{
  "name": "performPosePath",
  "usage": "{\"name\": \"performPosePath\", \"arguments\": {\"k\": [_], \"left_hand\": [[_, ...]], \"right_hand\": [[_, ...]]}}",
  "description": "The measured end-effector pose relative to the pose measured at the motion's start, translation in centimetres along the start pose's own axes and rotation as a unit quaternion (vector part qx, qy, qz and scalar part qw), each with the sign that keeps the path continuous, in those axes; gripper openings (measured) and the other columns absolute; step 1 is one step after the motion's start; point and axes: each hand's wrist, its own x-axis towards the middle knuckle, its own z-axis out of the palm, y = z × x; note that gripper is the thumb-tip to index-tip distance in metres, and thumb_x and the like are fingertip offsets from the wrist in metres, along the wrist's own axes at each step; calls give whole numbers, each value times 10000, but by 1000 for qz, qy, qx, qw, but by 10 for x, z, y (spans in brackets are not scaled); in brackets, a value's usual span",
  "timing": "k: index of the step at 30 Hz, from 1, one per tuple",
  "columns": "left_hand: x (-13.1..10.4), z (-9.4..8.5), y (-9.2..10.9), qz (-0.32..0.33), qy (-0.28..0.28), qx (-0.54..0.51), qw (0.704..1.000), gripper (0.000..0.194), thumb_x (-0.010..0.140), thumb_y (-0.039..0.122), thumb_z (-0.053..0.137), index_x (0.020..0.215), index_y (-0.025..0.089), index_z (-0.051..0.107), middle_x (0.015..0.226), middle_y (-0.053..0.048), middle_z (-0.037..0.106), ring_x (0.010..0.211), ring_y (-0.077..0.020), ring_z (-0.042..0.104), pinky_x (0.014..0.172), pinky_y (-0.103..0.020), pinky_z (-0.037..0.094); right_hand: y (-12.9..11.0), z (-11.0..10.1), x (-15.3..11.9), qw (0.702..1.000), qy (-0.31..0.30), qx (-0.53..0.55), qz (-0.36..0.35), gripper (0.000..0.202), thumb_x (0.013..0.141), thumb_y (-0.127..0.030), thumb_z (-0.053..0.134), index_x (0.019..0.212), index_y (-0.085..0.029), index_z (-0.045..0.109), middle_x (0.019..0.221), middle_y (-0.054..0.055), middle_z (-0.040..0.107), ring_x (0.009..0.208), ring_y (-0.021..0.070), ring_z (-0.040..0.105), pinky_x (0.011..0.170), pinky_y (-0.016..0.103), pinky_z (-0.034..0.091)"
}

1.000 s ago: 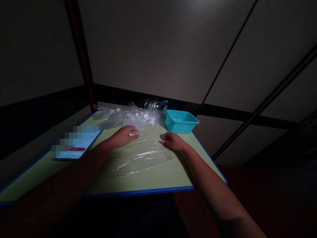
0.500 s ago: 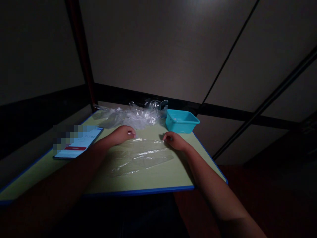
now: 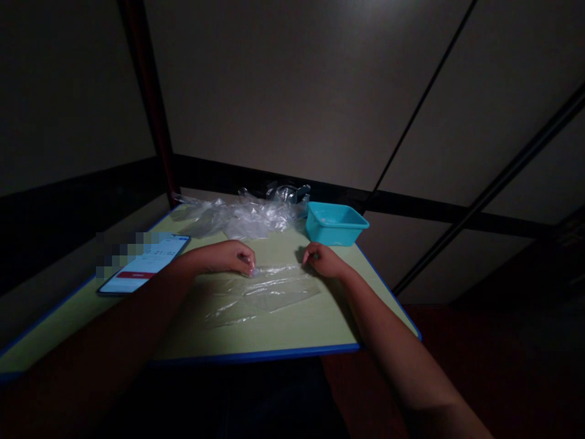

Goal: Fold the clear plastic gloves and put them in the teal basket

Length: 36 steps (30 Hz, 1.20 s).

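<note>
A clear plastic bag (image 3: pixel 274 292) lies spread on the pale green table (image 3: pixel 301 332). My left hand (image 3: pixel 237 257) is closed, its fingertips pinching the bag's far edge near the left. At the far right corner of the bag, my right hand (image 3: pixel 320 259) is also closed in a pinch on the plastic. Just beyond my right hand stands a turquoise plastic basket (image 3: pixel 336 233). Behind my left hand is a crumpled heap of clear plastic bags (image 3: pixel 249 217).
A phone (image 3: pixel 141 268) with a lit screen lies at the left, partly behind my left forearm. Dark panels rise behind the table. A dark object (image 3: pixel 299 194) sits at the back beside the heap. A blue edge rims the table.
My left hand has moved toward me and slightly right, drawing the far left edge of the bag with it. My right hand has barely moved.
</note>
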Motion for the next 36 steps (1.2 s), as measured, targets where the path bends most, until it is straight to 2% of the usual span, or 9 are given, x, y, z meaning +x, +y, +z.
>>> {"name": "performPosePath", "arguments": {"k": [3,6,11,13,15,19,24,31,36], "left_hand": [[-2,0,2,-3,-26,6,1000,186,669,366,624,718,188,648,722,11,647,706,-149,561,654,-233,383],[-3,1,7,-12,-10,24,1000,269,713,442,576,713,185,658,671,10,618,632,-140,524,601,-236,358],[1,3,9,-1,132,33,991,413,784,514,433,667,171,633,656,-6,588,622,-138,507,613,-243,357],[4,5,6,-7,181,45,983,383,756,512,461,670,168,607,641,-3,570,619,-141,503,588,-238,350],[6,7,3,-21,204,58,977,343,715,501,508,687,169,588,642,0,562,624,-145,503,570,-233,342],[6,13,4,-37,187,67,979,307,667,480,564,693,175,572,673,-2,573,642,-148,510,566,-231,342],[4,19,8,-36,131,66,989,277,642,456,602,667,186,547,632,20,541,602,-136,487,529,-223,318],[2,18,13,-21,115,82,990,284,659,436,559,559,191,454,574,28,476,568,-126,435,515,-225,284],[3,18,12,-29,130,76,988,247,675,423,537,607,187,510,597,17,524,610,-141,484,544,-226,314]], "right_hand": [[0,-1,1,1000,-24,2,-20,348,530,24,351,556,-149,652,607,23,593,695,135,545,699,240,406],[1,-1,1,1000,-12,-3,-22,359,531,38,344,560,-150,649,614,25,598,706,139,548,710,247,409],[2,2,1,998,58,-18,-8,343,593,45,385,697,-150,648,751,31,631,774,142,551,740,255,411],[2,4,1,998,56,-19,1,278,645,13,432,738,-145,641,753,32,624,723,132,540,689,244,410],[2,5,1,999,41,-16,9,186,692,-39,480,738,-139,630,740,33,618,683,124,527,649,236,402],[1,6,0,1000,-7,17,25,72,737,-167,561,686,-136,602,675,23,598,626,115,510,600,228,390],[1,4,-2,997,-44,58,34,156,734,-275,613,671,-137,578,660,16,581,591,105,488,569,221,381],[1,2,-2,997,-54,40,47,113,738,-226,583,672,-136,566,661,10,572,611,106,479,579,220,369],[0,2,-2,994,-49,52,83,130,749,-237,555,684,-129,588,648,10,590,591,103,477,569,217,363]]}}
